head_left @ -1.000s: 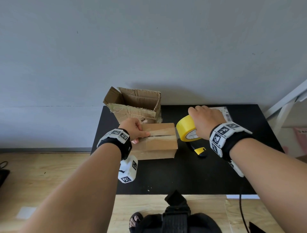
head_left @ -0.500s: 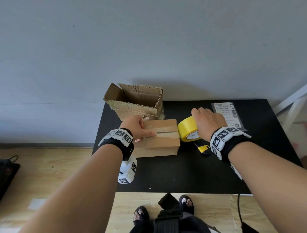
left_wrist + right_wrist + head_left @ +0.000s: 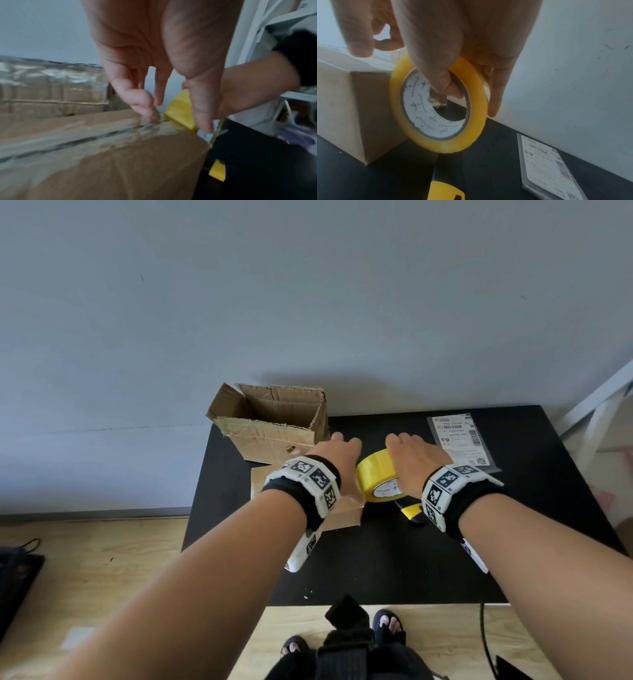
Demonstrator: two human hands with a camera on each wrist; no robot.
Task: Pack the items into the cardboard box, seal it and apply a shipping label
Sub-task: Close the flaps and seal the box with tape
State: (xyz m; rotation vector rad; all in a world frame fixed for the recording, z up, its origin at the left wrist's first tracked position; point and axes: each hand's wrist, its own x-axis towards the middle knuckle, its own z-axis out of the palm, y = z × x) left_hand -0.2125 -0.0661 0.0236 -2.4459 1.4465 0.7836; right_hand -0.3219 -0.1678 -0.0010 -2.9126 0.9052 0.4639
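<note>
A closed cardboard box (image 3: 344,517) lies on the black table (image 3: 376,570), with clear tape along its top seam (image 3: 102,134). My left hand (image 3: 337,453) reaches over the box's right end, and its fingertips (image 3: 150,113) press the tape down at the seam. Just off that right edge my right hand (image 3: 411,453) grips the yellow tape roll (image 3: 375,477) upright, thumb (image 3: 452,89) through the core and fingers round the outside. The shipping label (image 3: 459,440) in a clear sleeve lies flat at the table's back right.
A torn, open cardboard box (image 3: 274,426) stands behind the closed one, against the wall. A yellow and black utility knife (image 3: 412,511) lies on the table under the tape roll. White shelving (image 3: 603,412) stands at the right. My feet show below the table's front edge.
My left hand has slid along the top seam from the box's left end to its right end, beside the roll. The right hand has kept hold of the roll there.
</note>
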